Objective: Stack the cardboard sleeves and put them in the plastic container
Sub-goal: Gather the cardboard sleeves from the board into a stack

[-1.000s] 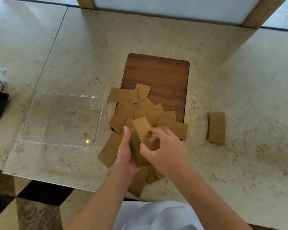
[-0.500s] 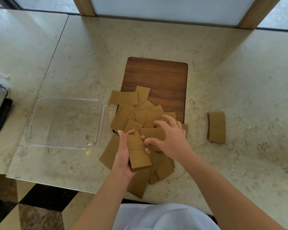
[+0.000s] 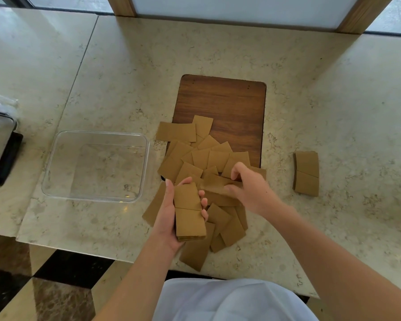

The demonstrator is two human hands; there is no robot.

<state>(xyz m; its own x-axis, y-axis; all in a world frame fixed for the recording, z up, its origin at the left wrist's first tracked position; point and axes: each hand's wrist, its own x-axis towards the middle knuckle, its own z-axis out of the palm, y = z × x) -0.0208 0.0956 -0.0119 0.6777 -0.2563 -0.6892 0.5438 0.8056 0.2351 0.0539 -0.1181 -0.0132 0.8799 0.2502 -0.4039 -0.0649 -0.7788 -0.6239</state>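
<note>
Several flat brown cardboard sleeves lie scattered over the near end of a wooden board and the marble counter. My left hand holds a squared stack of sleeves just above the counter's front edge. My right hand pinches one loose sleeve, lifted slightly off the pile, right beside the stack. The clear plastic container sits to the left of the pile with nothing in it. A separate small stack of sleeves lies on the counter to the right.
The dark wooden board sits at the counter's middle. A dark tray-like object with a plastic wrap rests at the far left edge. The counter's front edge drops to a tiled floor. A window frame runs along the back.
My right hand moved from the held stack out into the pile and picked up a loose sleeve. The left hand lowered the stack slightly and tilted it flatter.
</note>
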